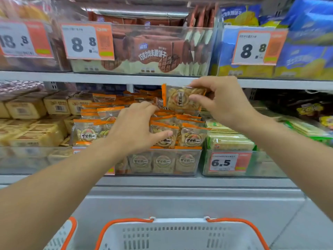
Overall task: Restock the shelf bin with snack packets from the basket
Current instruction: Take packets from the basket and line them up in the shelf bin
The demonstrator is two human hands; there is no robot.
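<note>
Landmark: the clear shelf bin (187, 160) on the lower shelf, against which all places below are given.
Right hand (223, 103): held above the bin's right rear; its grip is clamped on a single snack packet (182, 100), pinched between thumb and fingertips at the packet's right edge.
Held packet: upright, orange seam to the left, round label turned sideways; carried just above the stacked rows, not yet set down.
Left hand (137, 127): laid over the middle of the bin, fingers curled onto the stocked packets (192, 138), thumb stretched along a front packet; its grip is judged closed on the stack, pressing it, though no packet is seen lifted.
Step in hand: judged to be the seating of the held packet into the rear right row.
How done well: the standing rows are best held forward by the left hand so a slot is opened; the packet is best lowered orange seam uppermost, label facing front, to match its neighbours; crushing of the brittle contents is to be avoided.
Bin contents: many orange-topped packets, heaped above the rim; judged nearly full.
Basket (180, 235): below and in front of the bin, white with orange handles; its contents cannot be seen.
Neighbouring bin, right of landmark: green-wrapped packs (232, 144), price tag 6.5 (223, 162).
</note>
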